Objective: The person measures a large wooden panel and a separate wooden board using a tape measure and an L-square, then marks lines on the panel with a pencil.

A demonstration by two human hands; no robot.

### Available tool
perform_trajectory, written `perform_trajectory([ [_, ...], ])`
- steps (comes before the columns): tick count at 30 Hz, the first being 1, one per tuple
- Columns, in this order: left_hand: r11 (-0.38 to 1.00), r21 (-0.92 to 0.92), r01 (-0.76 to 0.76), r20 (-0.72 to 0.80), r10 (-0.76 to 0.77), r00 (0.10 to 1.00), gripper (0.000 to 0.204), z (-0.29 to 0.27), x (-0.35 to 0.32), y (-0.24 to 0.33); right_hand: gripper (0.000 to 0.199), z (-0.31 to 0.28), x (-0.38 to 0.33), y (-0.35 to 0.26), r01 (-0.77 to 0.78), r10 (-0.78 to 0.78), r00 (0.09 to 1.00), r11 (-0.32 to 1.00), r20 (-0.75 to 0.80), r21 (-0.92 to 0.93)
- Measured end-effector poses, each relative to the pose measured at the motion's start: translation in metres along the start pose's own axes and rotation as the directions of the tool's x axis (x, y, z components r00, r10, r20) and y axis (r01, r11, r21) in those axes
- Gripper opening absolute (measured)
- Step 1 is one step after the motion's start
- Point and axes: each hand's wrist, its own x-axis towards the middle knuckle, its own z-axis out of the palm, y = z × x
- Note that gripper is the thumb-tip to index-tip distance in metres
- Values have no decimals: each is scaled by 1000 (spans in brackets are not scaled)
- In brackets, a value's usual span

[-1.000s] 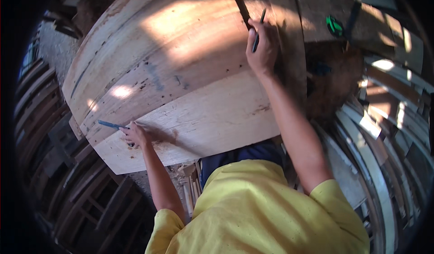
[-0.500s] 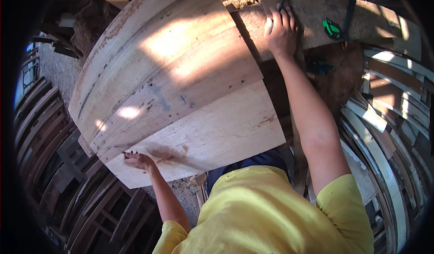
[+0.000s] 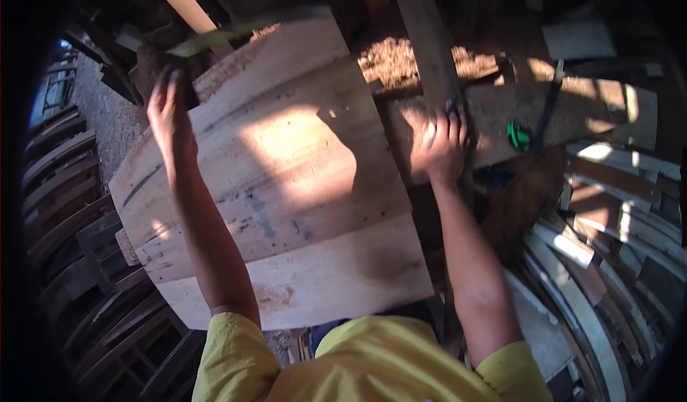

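A wide panel of pale joined planks (image 3: 286, 209) lies in front of me, lit by a patch of sun. My left hand (image 3: 170, 112) reaches to its far left corner, and the fingers curl over the edge there. My right hand (image 3: 440, 144) rests just past the panel's right edge on a dark wooden beam (image 3: 572, 108). Its fingers are curled, and a thin dark pencil (image 3: 454, 105) sticks up from them. My yellow shirt fills the lower edge.
A green object (image 3: 518, 136) and a dark strap lie on the beam to the right. Sawdust (image 3: 401, 58) is piled behind the panel. Stacked curved slats (image 3: 594, 294) stand at the right, dark wooden frames (image 3: 79, 259) at the left, and a long plank (image 3: 426, 37) rises behind.
My left hand has gone from the panel's near left edge up to its far left corner. My right hand has come down along the beam and curled its fingers.
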Motion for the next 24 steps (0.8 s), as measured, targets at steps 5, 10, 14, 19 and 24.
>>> perform_trajectory([
  [5, 975, 2, 222, 342, -209, 916, 37, 98, 96, -93, 40, -4, -4, 2, -16, 17, 999, 1000, 36, -17],
  [10, 711, 703, -25, 370, -336, 866, 45, 156, 167, -188, 41, -4, 1, -6, 34, -33, 998, 999, 62, -15],
  [14, 556, 794, -245, 369, -121, 921, 47, 177, 154, -216, 41, -4, 1, -6, 34, -32, 996, 999, 89, -19],
  [19, 359, 748, -558, 515, 216, 830, 34, 203, 106, -190, 41, -5, 1, 1, 4, 0, 995, 999, 103, -39],
  [24, 352, 767, -537, 487, 226, 844, 38, 201, 92, -181, 40, -5, 2, 0, 30, -27, 996, 999, 89, -35],
])
